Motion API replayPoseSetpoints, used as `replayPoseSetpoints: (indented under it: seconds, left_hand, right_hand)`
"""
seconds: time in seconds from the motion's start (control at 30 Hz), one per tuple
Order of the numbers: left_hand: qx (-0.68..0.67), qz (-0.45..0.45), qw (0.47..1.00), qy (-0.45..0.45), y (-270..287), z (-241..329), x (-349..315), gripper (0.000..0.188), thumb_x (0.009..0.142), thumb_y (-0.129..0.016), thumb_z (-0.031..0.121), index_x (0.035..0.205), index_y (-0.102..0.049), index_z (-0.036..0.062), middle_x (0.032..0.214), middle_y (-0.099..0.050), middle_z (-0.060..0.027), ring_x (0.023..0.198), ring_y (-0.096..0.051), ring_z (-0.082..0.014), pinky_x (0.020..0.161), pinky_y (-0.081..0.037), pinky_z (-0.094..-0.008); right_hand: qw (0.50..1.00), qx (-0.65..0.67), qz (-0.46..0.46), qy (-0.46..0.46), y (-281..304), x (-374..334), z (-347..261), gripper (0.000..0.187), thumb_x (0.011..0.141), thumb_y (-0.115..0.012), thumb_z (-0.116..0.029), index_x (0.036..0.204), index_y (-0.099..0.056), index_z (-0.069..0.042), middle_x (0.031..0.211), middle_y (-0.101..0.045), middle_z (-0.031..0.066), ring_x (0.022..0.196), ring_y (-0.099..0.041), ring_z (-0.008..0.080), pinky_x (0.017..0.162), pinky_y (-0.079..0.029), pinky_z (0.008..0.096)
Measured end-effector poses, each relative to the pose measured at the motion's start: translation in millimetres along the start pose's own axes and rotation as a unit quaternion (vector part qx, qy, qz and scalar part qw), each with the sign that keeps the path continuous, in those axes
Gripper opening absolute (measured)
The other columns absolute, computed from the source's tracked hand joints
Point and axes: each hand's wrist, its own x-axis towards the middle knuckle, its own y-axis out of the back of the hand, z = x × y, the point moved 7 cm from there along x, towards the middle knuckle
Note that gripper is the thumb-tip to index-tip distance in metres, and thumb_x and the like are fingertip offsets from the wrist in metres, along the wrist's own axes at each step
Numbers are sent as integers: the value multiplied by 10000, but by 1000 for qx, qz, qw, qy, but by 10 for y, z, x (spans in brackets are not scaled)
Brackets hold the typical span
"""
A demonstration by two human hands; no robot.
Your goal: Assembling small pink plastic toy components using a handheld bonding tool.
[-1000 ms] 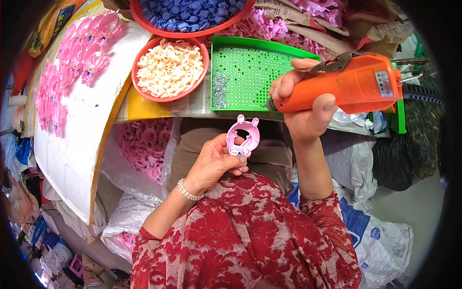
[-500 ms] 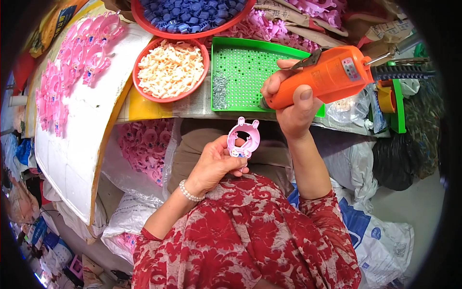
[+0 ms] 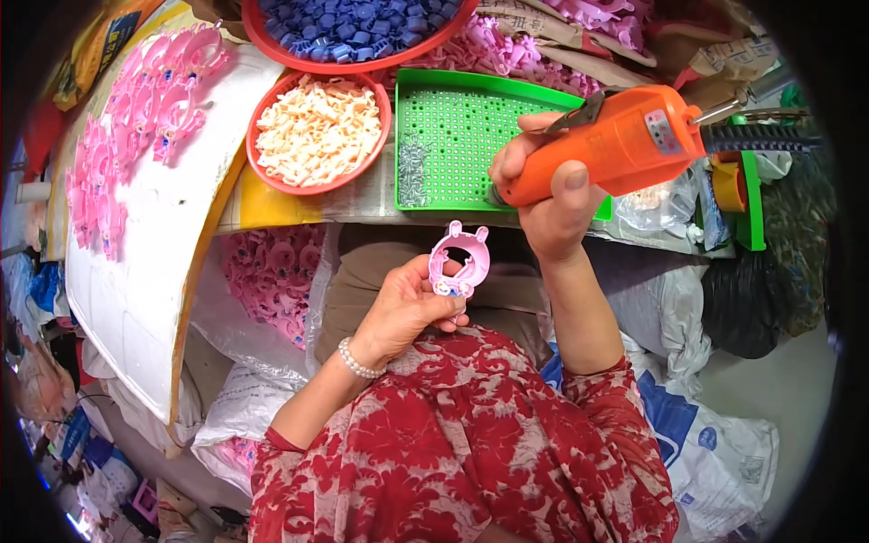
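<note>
My left hand (image 3: 412,300) pinches a pink plastic ring-shaped part (image 3: 471,247) with two small ears, held over my lap. Small blue and pale pieces sit at the part's lower end, by my thumb. Up and to the right, my right hand (image 3: 554,195) grips an orange electric screwdriver (image 3: 606,145). Its black nose points left, over the front edge of a green perforated tray (image 3: 489,136). Small silver screws (image 3: 413,172) lie heaped in the tray's left corner. The screwdriver and the pink part are apart.
A red bowl of cream pieces (image 3: 387,136) stands left of the tray, with a larger red basin of blue pieces (image 3: 362,65) behind. Assembled pink parts (image 3: 145,109) lie on a white board (image 3: 154,262). More pink parts fill a bag (image 3: 276,281) below. A black bag (image 3: 742,303) hangs at right.
</note>
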Motion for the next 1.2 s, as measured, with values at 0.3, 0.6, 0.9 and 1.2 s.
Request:
replayPoseSetpoints:
  seconds: [0.3,0.6,0.9,1.2]
  left_hand:
    - [0,1,1000,2,8,-22,18,312,796,-611,-15,1087,-502,11,850,-618,-63,643,-626,-118,553,-508,-200]
    - [-6,-1,1000,4,-10,-17,0,304,797,-606,-18,1080,-500,9,856,-619,-67,644,-624,-118,553,-508,-199]
    - [5,-16,1000,14,-72,-15,-10,267,796,-602,-12,1050,-522,5,871,-620,-70,650,-617,-118,557,-508,-203]
    - [-2,-26,1000,8,-203,100,-51,181,798,-592,13,969,-532,19,786,-602,-45,648,-616,-114,559,-499,-202]
  right_hand:
    - [1000,18,-9,-9,-1,13,28,635,800,-555,-566,1070,-486,4,689,-527,72,569,-491,166,536,-415,298]
    - [1000,-6,-7,7,-5,33,-79,648,810,-538,-573,1073,-476,16,708,-536,73,603,-522,173,564,-446,303]
    - [999,33,-13,-2,-34,55,-359,804,781,-440,-710,1127,-462,16,707,-523,58,604,-502,175,603,-443,324]
    - [972,187,-140,-35,-364,-433,-569,850,735,-523,-697,1189,-420,13,760,-548,62,664,-526,180,648,-437,341]
